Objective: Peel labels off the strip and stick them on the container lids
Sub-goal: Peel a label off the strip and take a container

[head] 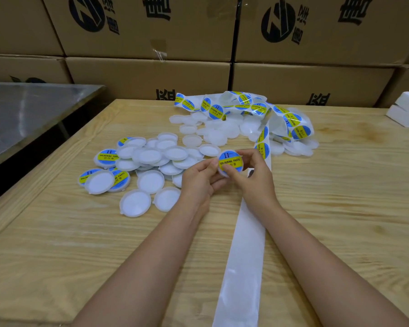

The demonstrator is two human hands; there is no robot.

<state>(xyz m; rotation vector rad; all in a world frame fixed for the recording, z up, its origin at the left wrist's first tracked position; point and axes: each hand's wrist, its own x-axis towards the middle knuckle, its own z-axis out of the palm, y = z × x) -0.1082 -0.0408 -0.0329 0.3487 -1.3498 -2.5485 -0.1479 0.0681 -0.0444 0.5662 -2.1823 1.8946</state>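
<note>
Both hands hold one white lid [230, 162] above the table, its blue and yellow label facing me. My left hand [202, 177] grips the lid's left edge from below. My right hand [254, 172] pinches its right edge, thumb on the label's lower part. The label strip [243, 244] runs from under my right wrist toward me as bare white backing; its far end [255, 108] with several labels lies crumpled over a pile of plain lids [219, 132]. To the left lie several lids [151, 156], some labelled [106, 158].
The wooden table [80, 244] spreads wide in front of me. Stacked cardboard boxes [151, 38] wall off its far edge. A steel table [28, 109] stands at the left and white foam blocks [406, 112] sit at the far right.
</note>
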